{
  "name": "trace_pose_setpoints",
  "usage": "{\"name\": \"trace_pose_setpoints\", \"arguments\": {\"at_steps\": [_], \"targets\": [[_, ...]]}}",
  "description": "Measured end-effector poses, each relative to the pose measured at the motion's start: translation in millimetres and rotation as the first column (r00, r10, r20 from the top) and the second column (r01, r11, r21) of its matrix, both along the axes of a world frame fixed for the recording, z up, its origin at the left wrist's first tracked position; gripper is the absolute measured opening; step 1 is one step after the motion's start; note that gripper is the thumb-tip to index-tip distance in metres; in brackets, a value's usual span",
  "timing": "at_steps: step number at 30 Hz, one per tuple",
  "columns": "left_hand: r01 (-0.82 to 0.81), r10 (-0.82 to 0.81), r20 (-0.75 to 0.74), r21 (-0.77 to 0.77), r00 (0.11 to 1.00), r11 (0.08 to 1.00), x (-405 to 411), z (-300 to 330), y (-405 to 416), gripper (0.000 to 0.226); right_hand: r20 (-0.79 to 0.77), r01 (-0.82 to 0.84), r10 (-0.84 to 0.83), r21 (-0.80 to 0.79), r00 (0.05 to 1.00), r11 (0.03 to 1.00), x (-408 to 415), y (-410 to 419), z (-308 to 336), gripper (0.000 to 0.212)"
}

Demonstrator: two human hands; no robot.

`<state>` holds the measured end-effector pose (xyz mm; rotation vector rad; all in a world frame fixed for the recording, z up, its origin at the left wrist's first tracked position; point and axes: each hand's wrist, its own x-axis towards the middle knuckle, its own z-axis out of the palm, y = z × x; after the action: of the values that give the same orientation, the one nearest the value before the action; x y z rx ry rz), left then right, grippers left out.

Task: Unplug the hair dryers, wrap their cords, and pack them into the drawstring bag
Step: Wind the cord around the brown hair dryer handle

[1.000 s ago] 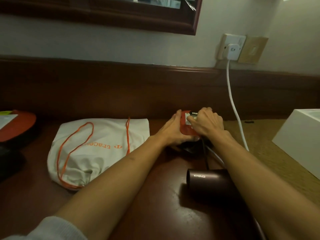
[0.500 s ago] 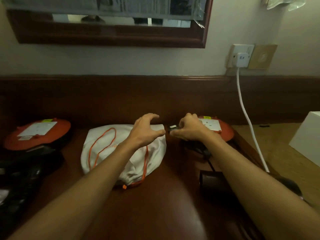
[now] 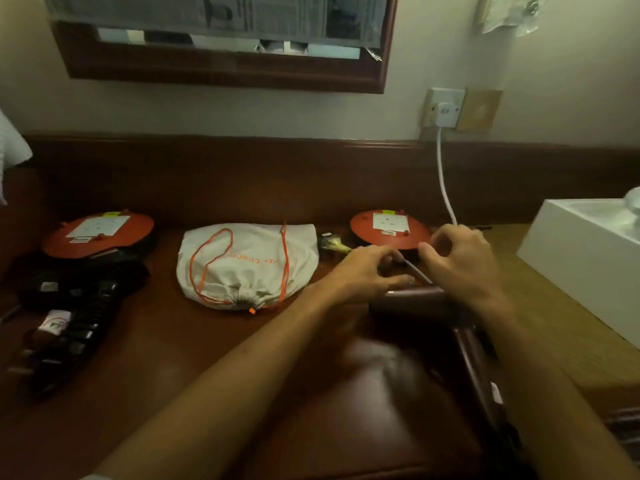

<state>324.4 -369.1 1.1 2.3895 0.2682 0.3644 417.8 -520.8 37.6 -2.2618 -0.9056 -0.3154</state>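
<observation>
Dark wood bench (image 3: 214, 358) runs along the wall, and the white drawstring bag (image 3: 242, 265) lies at 12 o'clock, tied shut. At 3 o'clock the dark red hair dryer (image 3: 408, 303) rests flat. Half a second ago the left hand (image 3: 367, 268) was over the bag; now it is beside the right hand (image 3: 460, 261). Both grips pinch the thin cord (image 3: 417, 271), so wrapping looks ready to start. At 9 o'clock, a black hair dryer (image 3: 79, 313) waits.

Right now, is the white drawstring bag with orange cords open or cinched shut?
Cinched shut. The white drawstring bag lies flat on the dark wooden desk, its mouth gathered into tight puckers at the near edge.
</observation>
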Motion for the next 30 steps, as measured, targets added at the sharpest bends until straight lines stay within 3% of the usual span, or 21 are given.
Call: {"name": "trace_pose_setpoints", "arguments": {"at_steps": [2,3,5,7,12,16,17,19,21,22,26,28,30], "targets": [[0.103,-0.097,-0.094,0.066,0.991,0.992,1.9,-9.5,-23.2,0.051,-0.112,0.096,-0.096,-0.008,0.989,0.995,-20.8,-46.5,-18.1,0.018],[0.124,-0.111,-0.119,0.103,0.987,0.987,0.5,-14.1,-31.7,0.052,-0.2,0.118,-0.136,-0.102,0.97,0.988,-32.2,-67.2,-30.2,0.024],[0.088,-0.076,-0.086,0.145,0.993,0.986,-6.1,-23.7,-42.2,0.054,-0.334,0.047,-0.184,-0.378,0.924,0.925,-53.9,-99.0,-51.3,0.054],[0.004,-0.004,-0.003,0.161,1.0,0.987,-17.0,-30.9,-51.7,0.056,-0.381,-0.018,-0.185,-0.472,0.906,0.881,-68.7,-117.4,-64.6,0.073],[-0.141,0.139,0.027,0.142,0.99,0.98,-39.2,-38.4,-64.5,0.058,-0.261,0.071,-0.167,-0.34,0.951,0.938,-79.5,-130.8,-52.8,0.058],[-0.176,0.173,-0.059,-0.037,0.983,0.984,-61.2,-33.5,-49.3,0.059,-0.067,0.046,-0.074,-0.352,0.995,0.935,-86.7,-124.7,-22.9,0.049],[-0.164,0.162,-0.107,-0.016,0.981,0.986,-67.0,-30.3,-43.6,0.062,-0.047,0.018,-0.039,-0.389,0.998,0.921,-89.2,-120.9,-14.2,0.048],[-0.096,0.125,-0.154,0.181,0.98,0.979,-79.1,-17.5,-33.3,0.08,-0.009,-0.039,0.04,-0.487,0.999,0.873,-96.7,-111.5,3.2,0.048],[0.007,0.049,-0.127,0.405,0.991,0.914,-91.2,1.1,-30.6,0.096,0.027,-0.077,0.11,-0.554,0.994,0.829,-105.7,-98.9,20.5,0.051],[0.075,-0.022,-0.123,0.439,0.992,0.895,-96.3,11.0,-32.9,0.098,0.042,-0.085,0.133,-0.574,0.99,0.815,-110.5,-92.1,27.6,0.054],[0.32,-0.291,-0.159,0.205,0.944,0.925,-106.7,27.2,-44.4,0.077,0.066,-0.134,0.215,-0.596,0.974,0.791,-128.6,-65.5,45.1,0.047],[0.351,-0.345,-0.067,0.093,0.936,0.932,-112.0,19.2,-42.7,0.053,0.08,-0.134,0.226,-0.599,0.971,0.79,-134.6,-56.2,49.4,0.04],[0.313,-0.313,0.048,0.011,0.948,0.95,-117.6,6.2,-39.1,0.042,0.08,-0.111,0.19,-0.573,0.979,0.812,-135.9,-54.3,52.5,0.05]]}}
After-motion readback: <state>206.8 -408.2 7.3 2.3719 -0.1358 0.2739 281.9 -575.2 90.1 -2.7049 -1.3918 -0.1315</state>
